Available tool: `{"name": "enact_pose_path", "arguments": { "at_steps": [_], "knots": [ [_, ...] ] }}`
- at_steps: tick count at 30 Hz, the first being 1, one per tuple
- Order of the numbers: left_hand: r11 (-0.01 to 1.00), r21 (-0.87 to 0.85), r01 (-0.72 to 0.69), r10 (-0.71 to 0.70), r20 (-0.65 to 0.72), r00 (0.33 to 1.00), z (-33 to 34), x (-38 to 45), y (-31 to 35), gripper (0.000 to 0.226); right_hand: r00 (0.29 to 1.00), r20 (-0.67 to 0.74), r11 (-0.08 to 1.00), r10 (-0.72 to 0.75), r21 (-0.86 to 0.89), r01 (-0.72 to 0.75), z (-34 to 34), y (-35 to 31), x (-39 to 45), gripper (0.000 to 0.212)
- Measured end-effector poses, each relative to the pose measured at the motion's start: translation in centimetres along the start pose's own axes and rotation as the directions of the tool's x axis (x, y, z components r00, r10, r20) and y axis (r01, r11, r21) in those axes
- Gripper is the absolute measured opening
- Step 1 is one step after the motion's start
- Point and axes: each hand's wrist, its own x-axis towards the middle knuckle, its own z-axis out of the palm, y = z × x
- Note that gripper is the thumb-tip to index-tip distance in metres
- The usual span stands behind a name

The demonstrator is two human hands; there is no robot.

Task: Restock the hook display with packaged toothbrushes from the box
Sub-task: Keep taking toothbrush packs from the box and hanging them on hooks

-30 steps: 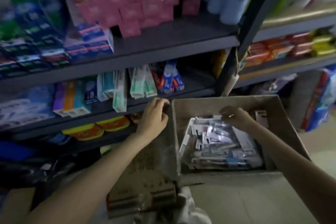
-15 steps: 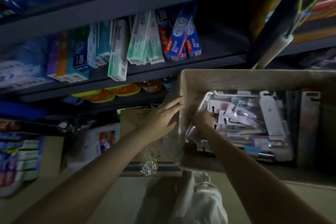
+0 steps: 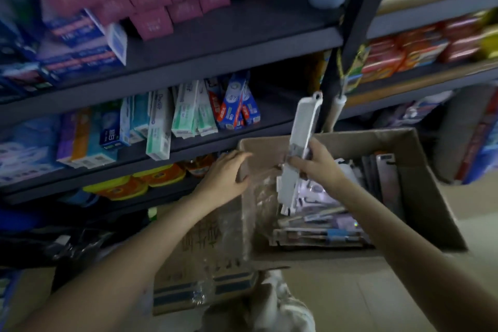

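a pack comes up out of the box
right hand [image 3: 319, 167] grips a white toothbrush pack [image 3: 303, 127]; left hand [image 3: 226, 175], fingers straight, rests on the box [image 3: 420, 191] edge.

Small shop aisle: dark metal shelves [image 3: 231, 48] packed with boxed toothpaste [image 3: 186, 110], stock carton [image 3: 420, 197] on floor.
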Motion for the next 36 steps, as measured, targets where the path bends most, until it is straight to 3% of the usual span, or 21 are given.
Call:
{"name": "enact_pose_path", "arguments": {
  "at_steps": [3,6,10,13,15,18,21,26,31,36],
  "knots": [
    [0.998,-0.007,-0.062,0.061,-0.135,0.989,-3.5,0.6,1.1,0.042,0.973,-0.039,0.972,-0.228,-0.065,0.225,-0.8,-6.5,-1.0,0.033],
    [0.985,0.036,-0.170,0.172,-0.342,0.924,-9.2,0.8,1.7,0.036,0.925,-0.134,0.932,-0.357,-0.114,0.343,-0.5,-13.0,-1.9,0.024],
    [0.966,0.135,-0.222,0.258,-0.605,0.753,-19.0,-0.4,2.4,0.034,0.888,-0.177,0.894,-0.425,0.067,0.442,1.6,-21.7,-2.0,0.023],
    [0.955,0.185,-0.233,0.291,-0.743,0.603,-26.1,-2.4,3.0,0.034,0.888,-0.132,0.868,-0.441,0.187,0.460,3.7,-28.0,-2.1,0.019],
    [0.947,0.230,-0.223,0.315,-0.795,0.519,-30.1,-3.8,3.1,0.035,0.864,-0.110,0.850,-0.492,0.156,0.504,5.2,-31.7,-2.1,0.015],
    [0.955,0.248,-0.164,0.296,-0.836,0.462,-34.6,-5.7,2.8,0.035,0.792,-0.090,0.796,-0.604,-0.025,0.605,7.3,-35.6,-2.0,0.007],
    [0.964,0.252,-0.087,0.263,-0.844,0.467,-37.1,-6.9,1.9,0.035,0.718,-0.038,0.717,-0.695,-0.117,0.687,9.0,-37.7,-1.7,0.037],
    [0.956,0.292,-0.010,0.257,-0.823,0.507,-38.8,-7.7,-0.1,0.038,0.677,-0.110,0.679,-0.727,-0.258,0.687,10.0,-38.5,0.1,0.059],
    [0.965,0.264,-0.003,0.225,-0.816,0.532,-39.8,-6.4,-0.8,0.042,0.634,-0.263,0.686,-0.728,-0.274,0.674,8.6,-40.4,1.5,0.054],
    [0.959,0.280,-0.032,0.247,-0.779,0.576,-39.7,-3.4,0.2,0.046,0.553,-0.216,0.589,-0.805,-0.405,0.699,7.8,-43.1,1.7,0.048]
  ]
}}
